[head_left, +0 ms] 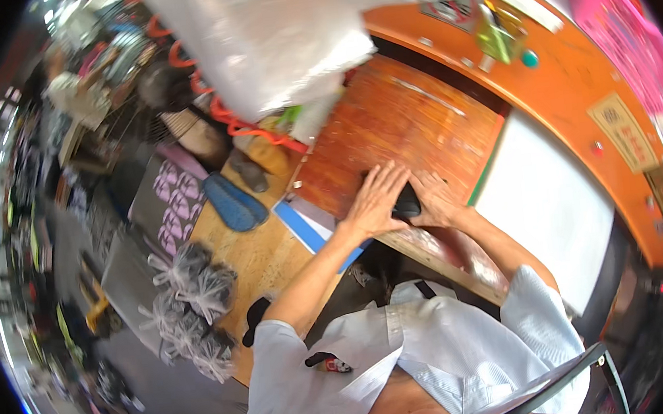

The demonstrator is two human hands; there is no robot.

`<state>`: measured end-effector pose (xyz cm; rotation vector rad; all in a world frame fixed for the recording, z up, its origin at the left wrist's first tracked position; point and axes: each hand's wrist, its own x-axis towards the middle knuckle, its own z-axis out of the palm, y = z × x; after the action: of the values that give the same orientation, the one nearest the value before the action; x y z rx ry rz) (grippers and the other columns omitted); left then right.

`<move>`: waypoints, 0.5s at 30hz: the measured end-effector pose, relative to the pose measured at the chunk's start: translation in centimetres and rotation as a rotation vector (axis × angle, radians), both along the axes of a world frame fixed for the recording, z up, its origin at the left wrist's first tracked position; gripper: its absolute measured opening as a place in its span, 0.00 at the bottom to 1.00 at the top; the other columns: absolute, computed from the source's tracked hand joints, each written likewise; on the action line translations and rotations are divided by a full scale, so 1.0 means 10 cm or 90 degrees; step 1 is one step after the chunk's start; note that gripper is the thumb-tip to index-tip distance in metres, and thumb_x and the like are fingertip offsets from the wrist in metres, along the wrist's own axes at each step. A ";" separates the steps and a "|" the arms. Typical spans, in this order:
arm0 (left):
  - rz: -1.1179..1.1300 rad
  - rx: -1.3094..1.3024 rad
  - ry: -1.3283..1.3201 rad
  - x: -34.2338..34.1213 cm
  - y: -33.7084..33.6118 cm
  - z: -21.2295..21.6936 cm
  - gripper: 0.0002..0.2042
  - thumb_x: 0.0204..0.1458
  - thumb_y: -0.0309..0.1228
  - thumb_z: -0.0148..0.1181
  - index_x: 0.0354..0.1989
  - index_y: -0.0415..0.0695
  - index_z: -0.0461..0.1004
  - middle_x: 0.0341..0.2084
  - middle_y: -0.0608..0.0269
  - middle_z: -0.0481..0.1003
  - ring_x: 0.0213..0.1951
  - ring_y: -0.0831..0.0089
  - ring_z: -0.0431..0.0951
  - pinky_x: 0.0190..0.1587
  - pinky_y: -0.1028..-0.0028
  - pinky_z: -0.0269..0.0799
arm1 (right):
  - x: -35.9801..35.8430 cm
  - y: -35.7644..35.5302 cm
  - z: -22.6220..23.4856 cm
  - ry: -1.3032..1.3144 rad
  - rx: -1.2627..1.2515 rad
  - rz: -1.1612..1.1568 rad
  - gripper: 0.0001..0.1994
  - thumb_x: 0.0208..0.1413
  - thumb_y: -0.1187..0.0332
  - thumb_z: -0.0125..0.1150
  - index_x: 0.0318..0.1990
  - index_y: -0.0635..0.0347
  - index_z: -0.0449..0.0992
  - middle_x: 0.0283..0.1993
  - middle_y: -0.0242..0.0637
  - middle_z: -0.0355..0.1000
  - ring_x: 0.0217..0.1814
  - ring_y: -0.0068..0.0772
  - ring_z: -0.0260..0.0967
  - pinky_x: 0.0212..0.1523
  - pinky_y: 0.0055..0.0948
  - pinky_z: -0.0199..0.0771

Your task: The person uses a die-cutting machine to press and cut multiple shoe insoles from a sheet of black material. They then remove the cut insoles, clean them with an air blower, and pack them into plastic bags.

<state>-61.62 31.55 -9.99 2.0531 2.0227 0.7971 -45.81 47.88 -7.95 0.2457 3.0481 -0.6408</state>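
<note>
My left hand (377, 200) and my right hand (434, 199) rest side by side near the close edge of a reddish-brown wooden board (399, 121). Between and partly under them lies a small black object (405, 202); its kind is hidden by the hands. Both hands have their fingers stretched out and pointing away from me, with the thumbs toward the black object. A blue and white flat piece (305, 224) sticks out beside the board, near my left forearm. A white sheet-like surface (543, 202) lies to the right of the board.
A plastic bag (276, 45) hangs over the far side. Blue soles (234, 203) lie on the wooden table (260, 254) to the left, beside several tied plastic bags (190, 308) with dark contents. An orange panel (578, 119) curves along the right. A person (81, 95) is at the far left.
</note>
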 end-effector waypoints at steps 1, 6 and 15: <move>-0.026 -0.036 0.041 -0.02 0.11 0.03 0.58 0.38 0.48 0.80 0.76 0.36 0.53 0.74 0.46 0.59 0.77 0.49 0.51 0.80 0.51 0.42 | 0.07 0.01 -0.07 0.029 0.041 -0.028 0.51 0.37 0.56 0.78 0.69 0.73 0.60 0.62 0.60 0.67 0.64 0.63 0.65 0.66 0.49 0.65; -0.114 -0.202 0.004 -0.14 0.45 0.18 0.56 0.38 0.42 0.81 0.74 0.37 0.53 0.65 0.43 0.66 0.69 0.45 0.64 0.76 0.53 0.53 | 0.31 0.17 -0.15 0.075 0.005 -0.122 0.52 0.37 0.51 0.79 0.70 0.69 0.62 0.65 0.57 0.67 0.66 0.62 0.65 0.66 0.51 0.67; 0.043 -0.122 -0.003 -0.06 0.38 0.09 0.59 0.42 0.46 0.78 0.77 0.34 0.43 0.68 0.34 0.60 0.70 0.41 0.61 0.75 0.48 0.51 | 0.11 0.36 -0.21 0.188 -0.138 -0.090 0.53 0.36 0.50 0.83 0.71 0.64 0.63 0.68 0.59 0.65 0.70 0.64 0.62 0.72 0.54 0.62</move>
<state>-62.17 35.34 -9.13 1.8868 2.0855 0.5920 -44.75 51.44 -10.07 0.3952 3.2171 -1.1008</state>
